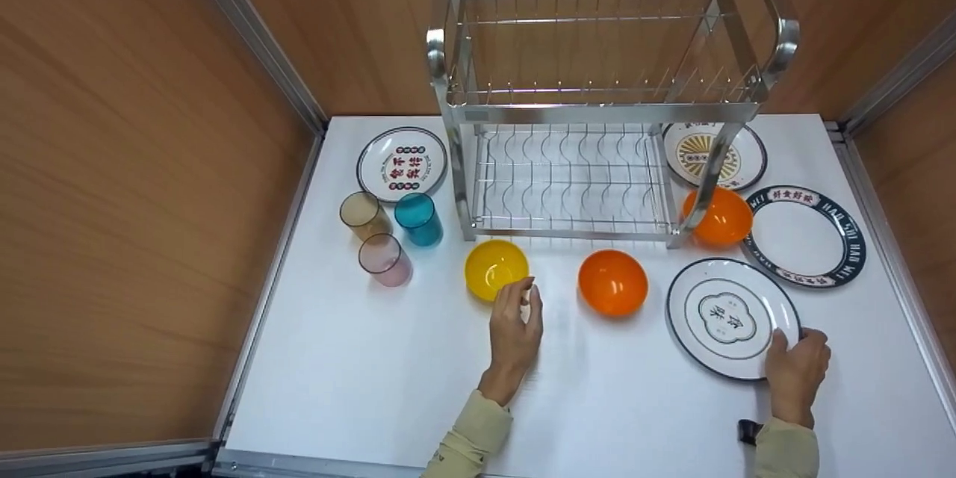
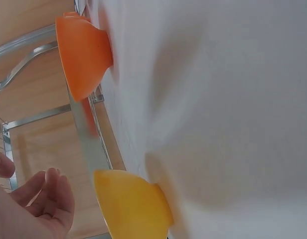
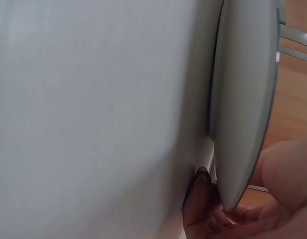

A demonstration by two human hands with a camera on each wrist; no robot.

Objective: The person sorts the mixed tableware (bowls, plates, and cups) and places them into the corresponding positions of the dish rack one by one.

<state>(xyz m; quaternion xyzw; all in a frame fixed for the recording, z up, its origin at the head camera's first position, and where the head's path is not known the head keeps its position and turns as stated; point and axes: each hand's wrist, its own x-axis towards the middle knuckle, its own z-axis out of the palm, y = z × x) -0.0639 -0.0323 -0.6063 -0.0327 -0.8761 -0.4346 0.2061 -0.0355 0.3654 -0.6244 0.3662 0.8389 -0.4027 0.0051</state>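
Note:
My right hand [image 1: 798,370] grips the near right rim of a white plate [image 1: 691,314] with a dark edge and a printed centre. The thumb lies over the rim and the fingers reach beneath it, as the right wrist view shows at the plate's [image 3: 243,99] underside. My left hand [image 1: 515,328] is just in front of a yellow bowl [image 1: 489,269], fingers loosely bent around nothing. In the left wrist view this hand [image 2: 41,206] appears beside the yellow bowl [image 2: 133,206], with a gap between. An orange bowl [image 1: 612,284] sits between the two hands.
A two-tier metal dish rack [image 1: 567,234] stands at the back. Left of it are a plate [image 1: 373,175] and three tumblers, including a blue one [image 1: 420,222]. At right, another orange bowl [image 1: 721,216] sits near two plates, one dark-rimmed [image 1: 851,239]. A black object [image 1: 747,431] lies by the right wrist.

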